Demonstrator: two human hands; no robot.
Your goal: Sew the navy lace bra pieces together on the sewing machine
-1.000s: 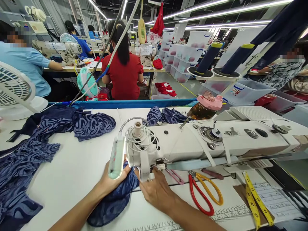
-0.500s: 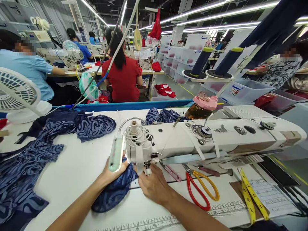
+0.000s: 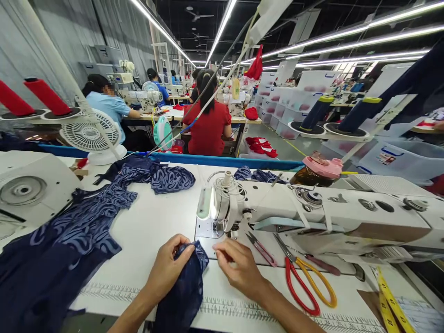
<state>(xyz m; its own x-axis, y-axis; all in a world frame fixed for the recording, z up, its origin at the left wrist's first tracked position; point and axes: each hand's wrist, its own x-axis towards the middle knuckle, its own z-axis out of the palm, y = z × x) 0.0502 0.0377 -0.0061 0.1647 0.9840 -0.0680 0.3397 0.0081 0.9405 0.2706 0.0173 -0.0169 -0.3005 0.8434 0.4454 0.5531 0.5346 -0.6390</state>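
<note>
My left hand [image 3: 169, 263] is closed, thumb and fingers pinching the top edge of a navy swirl-patterned fabric piece [image 3: 183, 291]. The fabric hangs down over the table's front edge. My right hand [image 3: 239, 266] is just right of it, apart from the cloth. Its fingers are loosely bent, with a gap between thumb and forefinger and nothing visible in them. Beyond both hands stands the white sewing machine [image 3: 277, 203], its presser foot [image 3: 218, 227] over the metal plate with no cloth beneath.
Right of my right hand lie pink-handled snips [image 3: 265, 252], red-and-yellow-handled scissors [image 3: 301, 282] and a yellow tape measure [image 3: 388, 296]. Navy patterned fabric [image 3: 83, 226] is heaped at left. A white fan [image 3: 92, 132] and a pink-lidded jar [image 3: 321, 169] stand behind. Co-workers sit ahead.
The fabric has come out from under the presser foot toward me, held in my left hand. My right hand has drawn back from the needle area. The view has swung left.
</note>
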